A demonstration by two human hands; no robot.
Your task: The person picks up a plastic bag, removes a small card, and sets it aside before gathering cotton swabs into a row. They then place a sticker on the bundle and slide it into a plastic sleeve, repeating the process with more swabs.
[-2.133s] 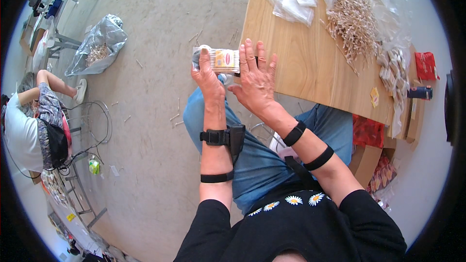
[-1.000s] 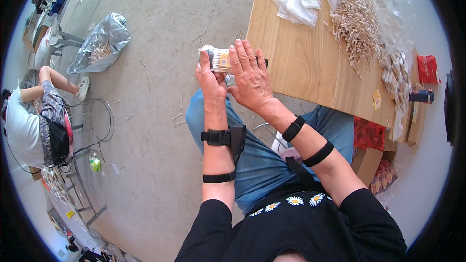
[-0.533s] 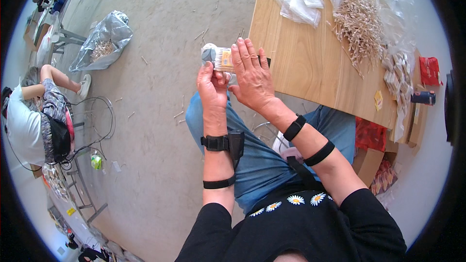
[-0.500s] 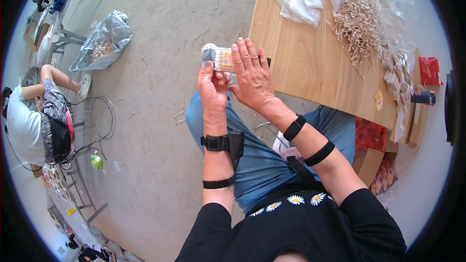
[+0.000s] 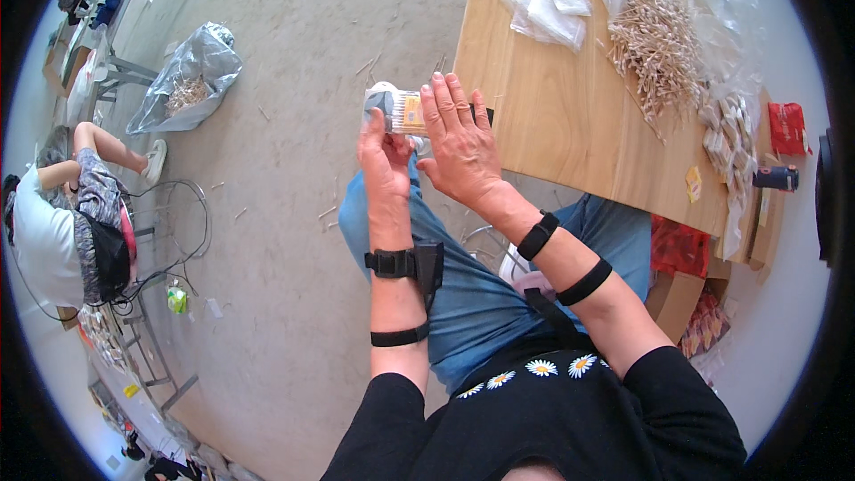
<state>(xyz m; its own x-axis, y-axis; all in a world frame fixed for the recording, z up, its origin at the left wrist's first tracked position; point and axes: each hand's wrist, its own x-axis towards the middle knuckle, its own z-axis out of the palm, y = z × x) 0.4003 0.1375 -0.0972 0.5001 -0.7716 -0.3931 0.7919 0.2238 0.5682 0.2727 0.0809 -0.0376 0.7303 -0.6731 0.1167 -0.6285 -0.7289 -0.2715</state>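
Note:
A small clear pack of cotton swabs point(image 5: 408, 110) with a yellow label is held above the floor, just left of the wooden table's corner. My left hand point(image 5: 385, 165) grips it from below, the thumb on its near side. Across the pack's right end lies my right hand point(image 5: 465, 144), fingers stretched out and palm hidden. A small black piece point(image 5: 484, 114) sticks out past the right fingers at the table edge; its kind is unclear.
On the wooden table point(image 5: 534, 116) lie empty clear bags point(image 5: 548, 4), a heap of loose cotton swabs point(image 5: 655, 49) on plastic, filled packs point(image 5: 732, 138) and a dark can point(image 5: 777, 178). A bag of swabs point(image 5: 191, 93) stands on the floor. Another person point(image 5: 53, 232) sits at left.
The pack's left end shows more of its clear wrapper, and my left fingers have shifted on it. Both hands have moved very slightly left.

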